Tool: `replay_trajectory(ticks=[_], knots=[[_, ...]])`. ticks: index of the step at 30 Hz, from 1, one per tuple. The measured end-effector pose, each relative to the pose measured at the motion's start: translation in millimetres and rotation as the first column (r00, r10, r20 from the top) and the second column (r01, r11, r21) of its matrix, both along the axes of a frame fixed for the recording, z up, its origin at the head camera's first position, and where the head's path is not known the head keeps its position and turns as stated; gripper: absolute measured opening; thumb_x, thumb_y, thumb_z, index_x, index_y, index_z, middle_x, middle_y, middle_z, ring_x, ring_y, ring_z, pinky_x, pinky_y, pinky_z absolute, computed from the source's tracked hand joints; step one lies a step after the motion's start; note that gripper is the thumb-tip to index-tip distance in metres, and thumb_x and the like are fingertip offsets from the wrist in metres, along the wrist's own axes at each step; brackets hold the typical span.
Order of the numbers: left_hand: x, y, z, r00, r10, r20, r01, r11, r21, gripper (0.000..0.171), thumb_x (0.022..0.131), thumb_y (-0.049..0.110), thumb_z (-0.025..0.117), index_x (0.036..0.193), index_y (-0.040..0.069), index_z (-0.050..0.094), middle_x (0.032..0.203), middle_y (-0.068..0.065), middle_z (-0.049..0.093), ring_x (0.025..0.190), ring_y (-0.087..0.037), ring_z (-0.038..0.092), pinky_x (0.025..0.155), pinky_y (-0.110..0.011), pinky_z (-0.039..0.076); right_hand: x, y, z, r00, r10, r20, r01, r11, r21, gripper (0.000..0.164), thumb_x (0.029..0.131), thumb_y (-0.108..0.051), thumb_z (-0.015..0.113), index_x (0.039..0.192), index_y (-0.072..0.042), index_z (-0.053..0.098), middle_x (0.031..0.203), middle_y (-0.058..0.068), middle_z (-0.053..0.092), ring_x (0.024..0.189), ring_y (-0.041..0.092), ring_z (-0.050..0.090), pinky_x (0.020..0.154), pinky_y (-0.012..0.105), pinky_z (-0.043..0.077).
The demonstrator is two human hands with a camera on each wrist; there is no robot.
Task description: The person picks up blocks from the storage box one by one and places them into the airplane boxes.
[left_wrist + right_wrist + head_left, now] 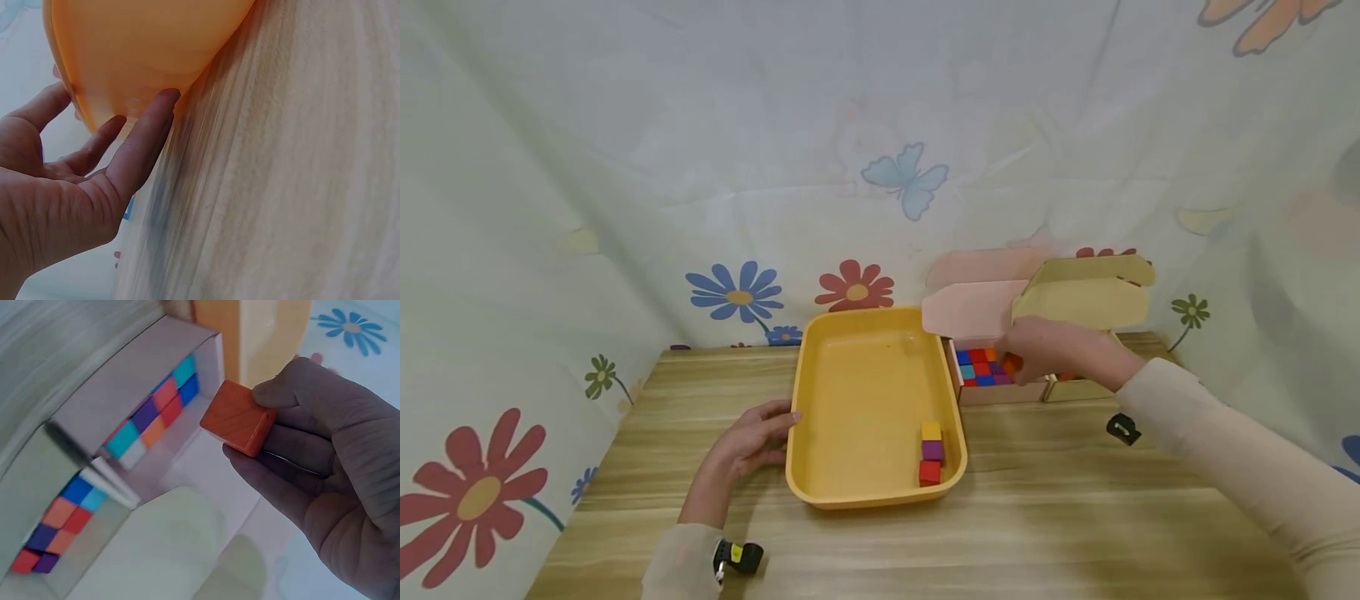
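My right hand (1037, 348) is over the pink box (1003, 392) and pinches an orange cube (237, 417) between thumb and fingers. Coloured cubes (977, 368) in blue, red, purple and other colours fill part of that box below the hand. A yellow tray (865, 400) stands left of the box. My left hand (752, 442) holds the tray's left side, thumb over the rim and the other fingers against the outer wall. In the tray's near right corner, a yellow cube (931, 431), a purple cube (932, 451) and a red cube (929, 473) form a line.
A second, yellowish box (1082, 389) with more cubes (65, 519) stands right of the pink one. Both boxes have their lids (973, 308) raised at the back. The wooden table (1037, 508) meets a flowered curtain (865, 208) behind and at the sides.
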State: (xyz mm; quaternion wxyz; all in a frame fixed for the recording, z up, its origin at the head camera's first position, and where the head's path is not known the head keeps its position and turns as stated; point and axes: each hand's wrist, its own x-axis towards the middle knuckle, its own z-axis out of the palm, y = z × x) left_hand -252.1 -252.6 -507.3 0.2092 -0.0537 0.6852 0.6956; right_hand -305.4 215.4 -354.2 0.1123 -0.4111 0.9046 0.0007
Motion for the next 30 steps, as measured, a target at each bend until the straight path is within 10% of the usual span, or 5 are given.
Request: replay_trajectory(ticks=[15, 21, 30], knots=[[2.0, -1, 1.7, 1.0, -0.006, -0.014, 0.006, 1.0, 0.005, 0.069, 0.102, 0.026, 0.064, 0.155, -0.002, 0.03, 0.135, -0.026, 0.057, 0.107, -0.026, 0.067, 0.087, -0.049, 0.06, -33.5, 79, -21.6, 0.995, -0.092, 0.048, 0.092, 0.996, 0.006, 0.023, 0.077, -0.001, 0.074, 0.064, -0.014, 0.059, 0.059, -0.011, 0.035, 0.055, 0.008, 0.033, 0.054, 0.024, 0.029], [2.0, -1, 2.8, 1.0, -0.003, -0.012, 0.003, 1.0, 0.006, 0.07, 0.102, 0.026, 0.064, 0.156, -0.002, 0.029, 0.139, -0.028, 0.053, 0.109, -0.026, 0.067, 0.088, -0.05, 0.059, -49.7, 89, -21.6, 0.968, -0.177, 0.18, 0.161, 0.982, 0.103, 0.002, 0.085, -0.005, 0.073, 0.084, -0.007, 0.073, 0.071, -0.006, 0.054, 0.059, 0.01, 0.047, 0.056, 0.026, 0.043], [1.5, -2, 1.8, 1.0, -0.018, -0.014, 0.019, 1.0, 0.009, 0.072, 0.102, 0.028, 0.064, 0.156, -0.003, 0.027, 0.142, -0.029, 0.051, 0.111, -0.027, 0.066, 0.088, -0.051, 0.059, -75.8, 90, -31.8, 0.915, -0.284, 0.286, 0.223, 0.948, 0.228, 0.014, 0.084, -0.014, 0.081, 0.093, -0.01, 0.07, 0.083, -0.003, 0.062, 0.071, 0.014, 0.055, 0.064, 0.029, 0.052]])
